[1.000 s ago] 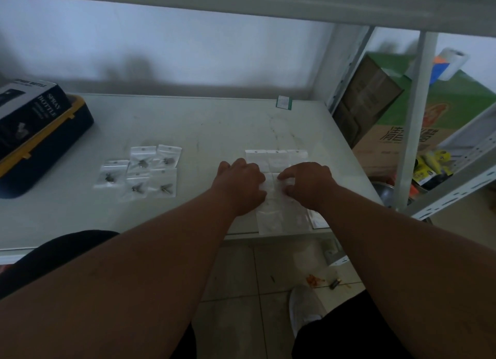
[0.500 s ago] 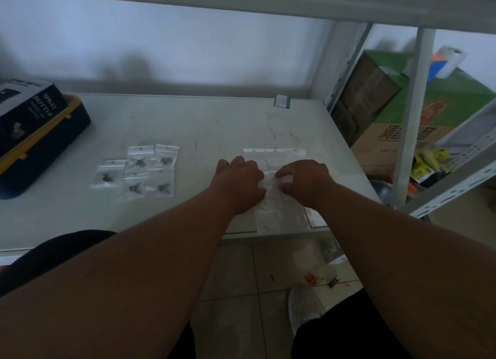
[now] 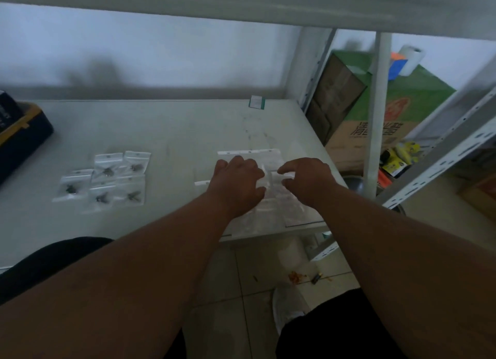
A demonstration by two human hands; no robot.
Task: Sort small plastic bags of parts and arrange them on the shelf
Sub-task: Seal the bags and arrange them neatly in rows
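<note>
Fingertips of both hands [image 3: 271, 181] are hidden; clear bags [image 3: 268, 216] blurred.

White metal shelf board [image 3: 171, 133] as landmark: cluster of small clear plastic bags w/ dark metal parts [image 3: 107, 180] on it, left of centre; overlapping clear empty-looking bags [image 3: 271, 214] on its right front edge; black-and-yellow case [image 3: 24, 138] far left; green cardboard box [image 3: 402, 104] beyond its right end.

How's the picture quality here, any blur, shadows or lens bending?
Head view: dim, flat light; soft throughout, the upper shelf edge smeared; a dark shadow on the back wall; the clear bags almost vanish against the shelf surface; wide-angle bend in the upright post.
</note>
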